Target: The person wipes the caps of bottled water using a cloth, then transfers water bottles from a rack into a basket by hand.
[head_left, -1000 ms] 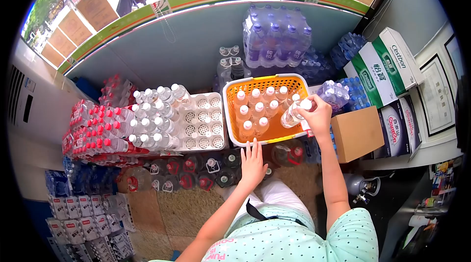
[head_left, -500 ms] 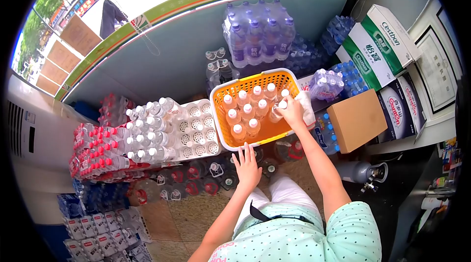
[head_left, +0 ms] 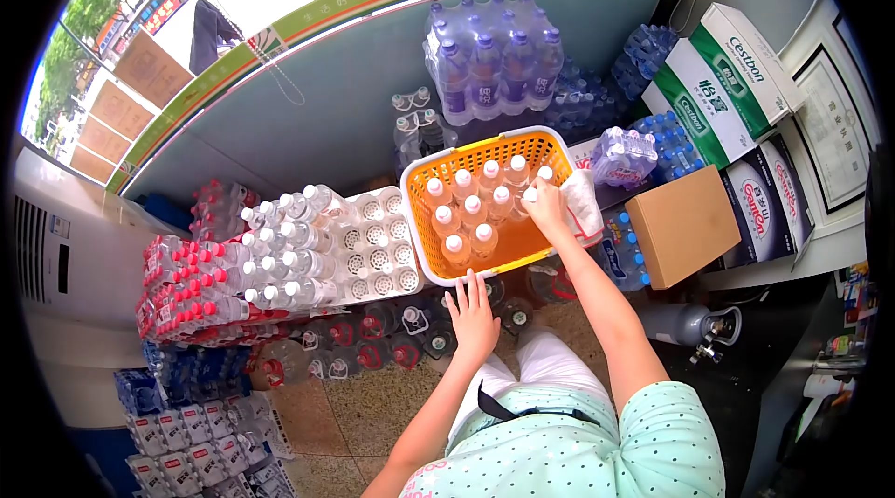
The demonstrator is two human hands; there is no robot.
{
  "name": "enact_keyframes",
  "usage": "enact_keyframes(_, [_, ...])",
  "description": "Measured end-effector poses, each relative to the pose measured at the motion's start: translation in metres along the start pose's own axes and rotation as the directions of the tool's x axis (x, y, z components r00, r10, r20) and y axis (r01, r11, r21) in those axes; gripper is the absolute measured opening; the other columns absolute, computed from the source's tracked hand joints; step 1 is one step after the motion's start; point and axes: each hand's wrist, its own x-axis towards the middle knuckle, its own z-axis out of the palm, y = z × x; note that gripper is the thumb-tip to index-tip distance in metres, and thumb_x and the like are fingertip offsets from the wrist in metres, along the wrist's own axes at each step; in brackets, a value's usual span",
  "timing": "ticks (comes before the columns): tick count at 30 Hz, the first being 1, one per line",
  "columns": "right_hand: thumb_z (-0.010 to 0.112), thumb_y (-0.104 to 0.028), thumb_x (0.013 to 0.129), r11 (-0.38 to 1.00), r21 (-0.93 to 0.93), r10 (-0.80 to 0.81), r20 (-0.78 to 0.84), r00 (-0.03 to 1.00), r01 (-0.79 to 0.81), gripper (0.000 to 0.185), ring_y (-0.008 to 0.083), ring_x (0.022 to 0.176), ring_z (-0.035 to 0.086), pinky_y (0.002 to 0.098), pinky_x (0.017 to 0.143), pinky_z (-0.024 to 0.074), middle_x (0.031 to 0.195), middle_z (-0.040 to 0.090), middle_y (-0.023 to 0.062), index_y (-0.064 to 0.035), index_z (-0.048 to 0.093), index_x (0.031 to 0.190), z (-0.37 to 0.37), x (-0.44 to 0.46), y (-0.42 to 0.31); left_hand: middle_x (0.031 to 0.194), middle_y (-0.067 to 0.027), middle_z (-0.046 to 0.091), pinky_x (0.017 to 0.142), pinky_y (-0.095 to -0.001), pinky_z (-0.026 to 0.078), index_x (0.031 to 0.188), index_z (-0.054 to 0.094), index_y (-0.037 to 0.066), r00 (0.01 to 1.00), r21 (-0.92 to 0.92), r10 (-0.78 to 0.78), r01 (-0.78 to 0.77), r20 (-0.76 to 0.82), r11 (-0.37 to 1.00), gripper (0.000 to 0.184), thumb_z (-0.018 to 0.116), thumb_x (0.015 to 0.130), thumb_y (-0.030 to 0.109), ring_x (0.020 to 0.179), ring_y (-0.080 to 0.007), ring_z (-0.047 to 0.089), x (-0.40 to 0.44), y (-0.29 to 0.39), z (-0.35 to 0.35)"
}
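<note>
Inside the yellow basket (head_left: pixel 543 260) stand several clear bottles with white caps (head_left: pixel 474 206), upright and close together. At the basket's right side, my right hand (head_left: pixel 544 207) has its fingers closed around the top of a white-capped bottle (head_left: pixel 530 194); my hand hides most of that bottle. Another white cap shows just behind my fingers. My left hand (head_left: pixel 474 321) is spread flat, fingertips at the basket's near rim, holding nothing. A white cloth (head_left: pixel 584 202) hangs over the basket's right rim.
Left of the basket is a white crate (head_left: pixel 380 265) with round slots, beside lying white-capped bottles (head_left: pixel 289 265). Red-capped packs (head_left: pixel 191 283) are farther left. Wrapped purple-labelled bottles (head_left: pixel 494 64) stand behind. A cardboard box (head_left: pixel 685 228) sits right; large bottles (head_left: pixel 373 325) line the floor.
My right fingers have shifted slightly up and left on the bottle, and my hand now covers more of it. My left hand stays at the near rim. The view has shifted slightly.
</note>
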Motion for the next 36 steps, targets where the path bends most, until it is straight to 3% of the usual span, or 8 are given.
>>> enact_keyframes(4, [0.077,-0.015,0.070,0.999,0.015,0.029,0.068,0.997,-0.030,0.029,0.0390,0.087,0.067,0.0469,0.078,0.0540,0.090,0.069,0.0211,-0.0023,0.061,0.090,0.000,0.001,-0.002,0.159,-0.0173,0.017,0.117,-0.0570,0.016,0.152,0.019,-0.001,1.000,0.025,0.003,-0.003,-0.007,1.000,0.108,0.081,0.070,0.032,0.146,-0.0385,0.020,0.000,-0.001,0.003])
enact_keyframes(22, [0.082,-0.012,0.068,1.000,0.021,-0.005,0.001,1.000,0.005,0.033,0.0385,0.085,0.066,0.0462,0.075,0.0533,0.088,0.069,0.0173,-0.0045,0.061,0.091,0.009,0.017,-0.005,0.159,-0.0169,0.018,0.116,-0.0572,0.017,0.152,0.020,0.000,0.999,0.007,0.016,-0.016,-0.039,1.000,0.107,0.081,0.070,0.030,0.146,-0.0384,0.019,-0.001,-0.004,0.009])
enact_keyframes(28, [0.084,-0.010,0.065,0.988,0.138,0.065,0.010,0.998,-0.065,0.046,0.0321,0.081,0.068,0.0420,0.072,0.0535,0.081,0.068,0.0136,-0.0079,0.061,0.105,0.009,0.011,0.004,0.159,-0.0171,0.020,0.116,-0.0567,0.017,0.151,0.023,-0.001,0.999,-0.048,0.015,-0.017,-0.042,0.999,0.102,0.079,0.070,0.024,0.146,-0.0382,0.020,-0.002,-0.003,0.004])
enact_keyframes(29, [0.084,-0.010,0.066,0.988,0.120,0.097,0.035,0.995,-0.101,0.047,0.0335,0.085,0.068,0.0428,0.074,0.0537,0.087,0.069,0.0141,-0.0083,0.060,0.107,0.009,0.010,0.006,0.159,-0.0171,0.020,0.116,-0.0568,0.017,0.151,0.023,-0.001,0.999,-0.051,0.015,-0.017,-0.039,0.999,0.101,0.079,0.071,0.025,0.146,-0.0382,0.020,-0.002,-0.004,0.004])
enact_keyframes(31, [0.082,-0.011,0.069,0.982,0.082,0.162,0.083,0.983,-0.169,0.048,0.0363,0.095,0.067,0.0443,0.079,0.0540,0.099,0.070,0.0153,-0.0092,0.059,0.111,-0.009,0.004,-0.008,0.158,-0.0178,0.020,0.116,-0.0572,0.017,0.151,0.024,-0.001,0.999,-0.063,0.018,-0.021,-0.044,0.998,0.098,0.078,0.073,0.026,0.146,-0.0384,0.020,-0.001,-0.005,0.003])
enact_keyframes(36, [0.079,-0.012,0.073,0.993,0.036,0.113,0.071,0.991,-0.115,0.045,0.0311,0.085,0.067,0.0432,0.072,0.0526,0.090,0.068,0.0113,-0.0105,0.059,0.112,-0.051,-0.013,-0.058,0.156,-0.0201,0.024,0.116,-0.0571,0.017,0.149,0.026,-0.003,0.996,-0.138,0.007,-0.019,-0.085,0.990,0.092,0.075,0.077,0.026,0.145,-0.0389,0.022,0.000,-0.008,0.001])
